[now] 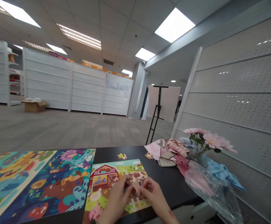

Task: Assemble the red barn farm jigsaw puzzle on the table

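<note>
A farm puzzle picture (102, 194) with a red barn, a pig and a cow lies on the black table (165, 174). Over its right half, my left hand (120, 196) has its fingers curled together beside a small reddish-brown piece (133, 190); whether it grips the piece is unclear. My right hand (152, 194) is at the picture's right edge, thumb and fingers pinched near the cow; anything between them is too small to name. Loose puzzle pieces (122, 156) lie behind the picture, and another piece (148, 155) is beside the cloths.
Two more colourful pictures, a dark one (63, 186) and a bright one (11, 177), lie at the left. Patterned cloths (172, 152), clear plastic (212, 193) and pink flowers (210, 140) crowd the right. An easel (158, 109) stands behind the table.
</note>
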Available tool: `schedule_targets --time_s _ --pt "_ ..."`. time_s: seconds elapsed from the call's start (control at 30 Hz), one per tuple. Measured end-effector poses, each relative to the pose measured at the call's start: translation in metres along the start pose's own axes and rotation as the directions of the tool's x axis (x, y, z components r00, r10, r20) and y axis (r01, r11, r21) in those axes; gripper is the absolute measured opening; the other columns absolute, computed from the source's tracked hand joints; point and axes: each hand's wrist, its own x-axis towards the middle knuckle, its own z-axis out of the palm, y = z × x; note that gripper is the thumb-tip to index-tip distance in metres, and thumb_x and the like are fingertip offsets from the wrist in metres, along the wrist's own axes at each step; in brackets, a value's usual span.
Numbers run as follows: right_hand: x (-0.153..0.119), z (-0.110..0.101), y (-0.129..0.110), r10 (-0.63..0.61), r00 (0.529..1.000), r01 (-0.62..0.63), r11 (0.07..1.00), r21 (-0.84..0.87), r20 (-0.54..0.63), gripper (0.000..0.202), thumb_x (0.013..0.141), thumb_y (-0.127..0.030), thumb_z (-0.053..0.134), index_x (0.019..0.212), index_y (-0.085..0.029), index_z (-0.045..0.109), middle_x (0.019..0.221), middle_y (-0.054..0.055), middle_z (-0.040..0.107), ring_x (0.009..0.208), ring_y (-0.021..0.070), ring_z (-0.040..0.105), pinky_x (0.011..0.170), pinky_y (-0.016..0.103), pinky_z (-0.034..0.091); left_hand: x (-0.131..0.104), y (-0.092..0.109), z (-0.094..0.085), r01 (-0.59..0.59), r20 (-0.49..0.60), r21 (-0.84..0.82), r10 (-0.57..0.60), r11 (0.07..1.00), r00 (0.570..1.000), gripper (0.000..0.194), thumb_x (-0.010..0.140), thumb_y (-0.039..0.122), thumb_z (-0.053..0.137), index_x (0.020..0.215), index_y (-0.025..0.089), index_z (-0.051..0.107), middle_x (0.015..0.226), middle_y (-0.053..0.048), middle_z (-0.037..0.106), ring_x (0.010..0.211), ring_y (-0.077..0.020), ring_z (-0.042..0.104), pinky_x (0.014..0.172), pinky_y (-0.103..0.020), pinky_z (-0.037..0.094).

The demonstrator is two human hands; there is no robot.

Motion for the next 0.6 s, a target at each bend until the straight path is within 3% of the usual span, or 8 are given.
schedule_targets --time_s 0.17,0.23,0.33,0.43,0.6 --pt "-0.008 -0.010 -0.013 0.030 0.995 -0.012 0.982 -0.188 0.091 0.024 0.078 -0.039 0.067 0.069 -0.021 0.053 0.066 0.001 0.069 0.062 0.0173 0.065 0.057 0.024 0.045 0.013 0.004 -0.001 -0.009 0.013 -0.020 0.009 1.000 1.000 0.021 0.097 0.031 0.044 0.113 0.022 0.053 0.082 0.001 0.068 0.072 -0.0170 0.068 0.069 -0.027 0.050" --pt "-0.005 -0.025 -0.011 -0.083 0.996 0.083 0.934 -0.347 0.016 0.020 0.083 -0.036 0.057 0.069 -0.021 0.057 0.066 0.002 0.068 0.062 0.0171 0.063 0.058 0.025 0.044 0.020 0.006 -0.002 -0.022 0.045 0.012 0.021 1.000 0.999 0.020 0.095 0.029 0.046 0.110 0.022 0.058 0.079 0.001 0.068 0.072 -0.0170 0.066 0.069 -0.027 0.048" --pt "0.003 -0.050 -0.001 -0.264 0.953 0.138 0.815 -0.563 -0.148 0.021 0.085 -0.034 0.049 0.075 -0.020 0.061 0.069 0.002 0.067 0.063 0.0185 0.061 0.061 0.028 0.044 0.033 0.007 -0.002 -0.043 0.111 0.063 0.036 0.997 0.993 0.020 0.093 0.028 0.048 0.102 0.022 0.064 0.074 0.002 0.066 0.068 -0.0166 0.063 0.066 -0.026 0.045" --pt "0.010 -0.064 0.011 -0.285 0.937 0.106 0.783 -0.612 -0.202 0.021 0.085 -0.034 0.049 0.078 -0.021 0.062 0.071 0.003 0.068 0.065 0.0207 0.063 0.063 0.029 0.044 0.049 0.004 0.003 -0.060 0.170 0.115 0.040 0.992 0.985 0.018 0.088 0.022 0.051 0.095 0.022 0.067 0.075 0.002 0.068 0.067 -0.0161 0.062 0.067 -0.026 0.044" --pt "0.007 -0.060 0.019 -0.288 0.943 0.125 0.771 -0.624 -0.167 0.020 0.088 -0.029 0.047 0.079 -0.022 0.064 0.071 0.001 0.069 0.064 0.0201 0.063 0.063 0.028 0.043 0.067 -0.007 0.018 -0.081 0.194 0.204 0.041 0.976 0.980 0.022 0.081 0.015 0.051 0.092 0.021 0.069 0.080 -0.001 0.070 0.072 -0.0171 0.062 0.067 -0.026 0.042"
